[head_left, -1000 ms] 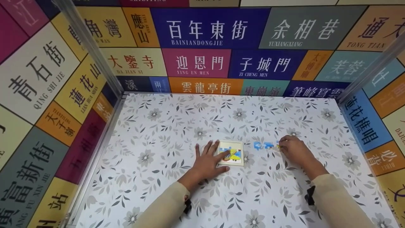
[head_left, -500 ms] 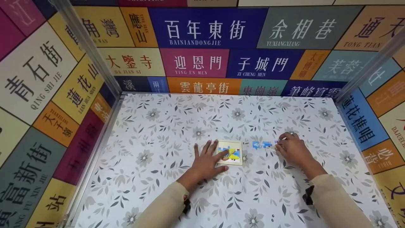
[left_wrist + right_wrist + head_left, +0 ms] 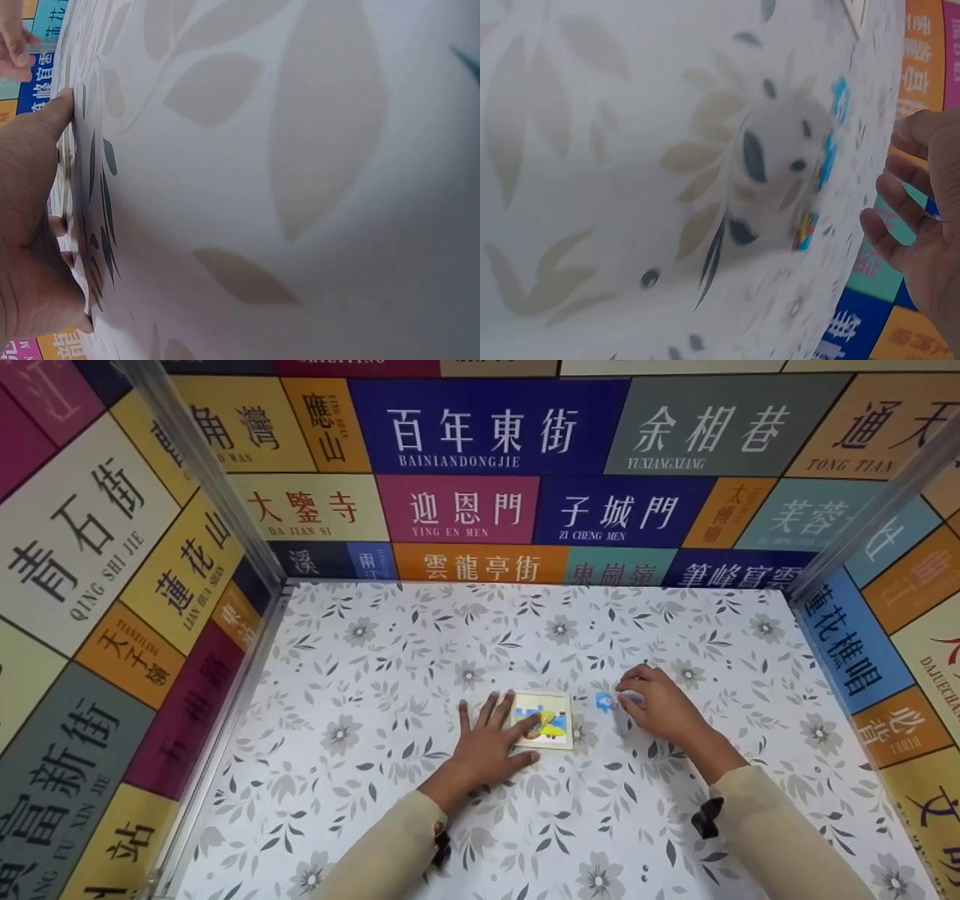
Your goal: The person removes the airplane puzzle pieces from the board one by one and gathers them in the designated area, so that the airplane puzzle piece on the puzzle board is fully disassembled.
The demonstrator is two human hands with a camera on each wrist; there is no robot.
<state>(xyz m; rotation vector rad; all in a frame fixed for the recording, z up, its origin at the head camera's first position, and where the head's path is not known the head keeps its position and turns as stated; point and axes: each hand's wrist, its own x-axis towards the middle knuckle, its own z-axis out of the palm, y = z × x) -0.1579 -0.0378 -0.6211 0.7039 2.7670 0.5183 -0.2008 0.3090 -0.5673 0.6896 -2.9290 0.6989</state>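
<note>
My left hand (image 3: 484,750) lies spread at the left side of a small square puzzle board (image 3: 565,720), its index finger resting on the yellow and blue picture. In the left wrist view that hand (image 3: 26,217) presses along the board's thin edge. To the right of the board, my right hand (image 3: 664,709) is over a short row of loose pieces; a blue piece (image 3: 603,702) shows beside its fingertips, others are hidden. From the right wrist, three pieces lie on the cloth, a blue one (image 3: 826,161) in the middle, and the hand (image 3: 922,202) has loosely bent fingers holding nothing visible.
A white cloth (image 3: 420,660) with grey flowers and leaves covers the table. Panels with coloured sign prints (image 3: 487,427) stand at the back and both sides, with clear edge strips at the corners. My left hand is close against the board.
My right hand has moved left along the row of pieces, from its right end to beside the leftmost blue piece. My left hand has stayed on the board.
</note>
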